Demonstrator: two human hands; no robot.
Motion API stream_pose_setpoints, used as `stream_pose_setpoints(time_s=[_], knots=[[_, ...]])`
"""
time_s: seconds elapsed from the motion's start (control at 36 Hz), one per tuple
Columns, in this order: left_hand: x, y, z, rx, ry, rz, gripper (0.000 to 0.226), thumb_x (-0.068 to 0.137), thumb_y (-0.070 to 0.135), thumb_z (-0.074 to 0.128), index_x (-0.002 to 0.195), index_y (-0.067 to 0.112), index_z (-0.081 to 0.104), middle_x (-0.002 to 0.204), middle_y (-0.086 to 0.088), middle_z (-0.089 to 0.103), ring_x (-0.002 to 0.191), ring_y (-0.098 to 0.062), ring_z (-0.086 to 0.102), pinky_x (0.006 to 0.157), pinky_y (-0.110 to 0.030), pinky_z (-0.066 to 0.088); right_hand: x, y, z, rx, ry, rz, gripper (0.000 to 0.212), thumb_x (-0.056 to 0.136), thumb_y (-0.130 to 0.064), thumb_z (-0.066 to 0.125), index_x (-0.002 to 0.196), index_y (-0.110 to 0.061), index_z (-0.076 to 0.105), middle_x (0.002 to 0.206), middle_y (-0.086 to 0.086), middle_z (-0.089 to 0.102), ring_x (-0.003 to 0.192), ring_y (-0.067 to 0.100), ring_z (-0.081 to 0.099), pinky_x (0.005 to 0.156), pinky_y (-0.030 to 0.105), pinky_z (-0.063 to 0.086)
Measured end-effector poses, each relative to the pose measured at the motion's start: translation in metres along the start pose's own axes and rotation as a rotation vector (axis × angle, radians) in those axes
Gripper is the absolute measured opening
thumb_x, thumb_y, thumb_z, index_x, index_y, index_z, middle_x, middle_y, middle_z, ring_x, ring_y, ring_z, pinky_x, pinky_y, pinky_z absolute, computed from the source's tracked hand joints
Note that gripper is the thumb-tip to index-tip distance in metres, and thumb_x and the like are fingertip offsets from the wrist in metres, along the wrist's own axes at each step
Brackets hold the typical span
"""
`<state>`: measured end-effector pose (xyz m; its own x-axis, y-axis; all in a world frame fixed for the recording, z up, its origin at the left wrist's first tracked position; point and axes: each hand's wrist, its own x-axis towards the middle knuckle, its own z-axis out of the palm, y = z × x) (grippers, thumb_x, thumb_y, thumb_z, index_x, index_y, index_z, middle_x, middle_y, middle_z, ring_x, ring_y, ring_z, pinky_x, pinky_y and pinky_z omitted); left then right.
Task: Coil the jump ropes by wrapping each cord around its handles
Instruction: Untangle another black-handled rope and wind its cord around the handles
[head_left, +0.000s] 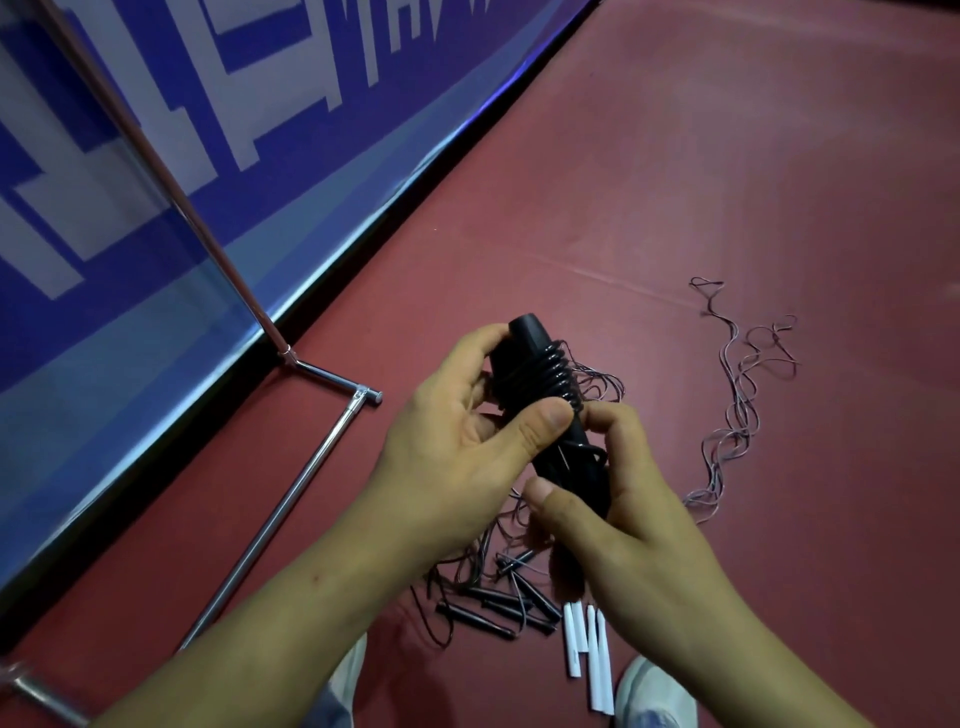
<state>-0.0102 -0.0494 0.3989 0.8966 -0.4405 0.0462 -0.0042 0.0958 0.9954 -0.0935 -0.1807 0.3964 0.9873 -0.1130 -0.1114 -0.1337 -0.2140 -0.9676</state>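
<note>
I hold a pair of black jump rope handles (530, 343) together above the red floor, with black cord (558, 376) wound round them in tight turns. My left hand (457, 441) grips the bundle from the left, its thumb pressed on the coil. My right hand (618, 499) grips the lower end, fingers curled round the handles. Loose thin cords (737, 405) trail across the floor to the right. Below my hands lie several black handles (498, 613) and several white handles (587, 654) with tangled cord.
A blue banner (171, 171) on a chrome frame (291, 499) stands on the left, its foot bar reaching across the red floor (727, 156). My white shoes (649, 691) show at the bottom edge, next to the white handles.
</note>
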Motion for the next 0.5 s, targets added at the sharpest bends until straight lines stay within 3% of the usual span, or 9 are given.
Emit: stream_pose_setpoints(time_s=[0.08,0.19,0.28,0.36,0.42,0.5], knots=[[-0.002,-0.004,0.001,0.029,0.003,0.002,0.049,0.087,0.015,0.074,0.129,0.030,0.055,0.109,0.002,0.073,0.088,-0.018,0.076,0.076,-0.023,0.059,0.001,0.003,0.001,-0.038,0.014,-0.031,0.021,0.092,-0.023,0.067,0.108,-0.032,0.056,0.082,0.008,0.067,0.070,0.040,0.062,0.064,0.061,0.053],[-0.005,-0.008,0.005,0.083,-0.024,0.003,0.051,0.088,0.006,0.075,0.131,0.026,0.055,0.113,-0.003,0.069,0.070,-0.016,0.074,0.063,-0.020,0.056,0.005,0.007,-0.005,-0.160,0.125,-0.034,0.033,0.078,-0.042,0.062,0.092,-0.013,0.064,0.068,0.005,0.062,0.057,0.022,0.051,0.054,0.053,0.050],[-0.003,-0.010,0.007,0.197,0.010,0.037,0.052,0.087,0.012,0.079,0.133,0.017,0.055,0.120,-0.006,0.056,0.060,-0.008,0.068,0.054,-0.016,0.049,0.006,0.007,-0.001,-0.193,0.166,-0.044,0.033,0.076,-0.045,0.055,0.089,-0.016,0.062,0.066,0.004,0.065,0.057,0.027,0.061,0.052,0.051,0.051],[-0.003,-0.009,0.004,0.207,0.011,0.032,0.061,0.085,0.016,0.081,0.135,0.030,0.049,0.120,-0.005,0.059,0.057,-0.017,0.069,0.052,-0.020,0.050,0.005,0.007,0.005,-0.207,0.176,-0.069,0.024,0.078,-0.043,0.052,0.085,-0.020,0.057,0.066,0.002,0.064,0.056,0.030,0.061,0.050,0.051,0.050],[-0.004,-0.009,0.002,0.168,-0.002,0.032,0.079,0.084,0.011,0.082,0.144,0.042,0.040,0.119,0.005,0.056,0.053,-0.012,0.066,0.052,-0.020,0.051,0.005,0.006,0.005,-0.224,0.172,-0.101,0.014,0.082,-0.038,0.056,0.080,-0.024,0.053,0.065,-0.006,0.063,0.051,0.019,0.057,0.048,0.044,0.049],[-0.005,-0.007,0.003,0.232,-0.004,0.101,0.075,0.084,0.010,0.079,0.149,0.029,0.044,0.118,-0.002,0.056,0.057,-0.001,0.063,0.056,-0.012,0.049,0.004,0.003,0.003,-0.256,0.157,-0.135,0.017,0.087,-0.027,0.061,0.078,-0.026,0.047,0.062,-0.025,0.059,0.050,0.006,0.050,0.048,0.019,0.036]])
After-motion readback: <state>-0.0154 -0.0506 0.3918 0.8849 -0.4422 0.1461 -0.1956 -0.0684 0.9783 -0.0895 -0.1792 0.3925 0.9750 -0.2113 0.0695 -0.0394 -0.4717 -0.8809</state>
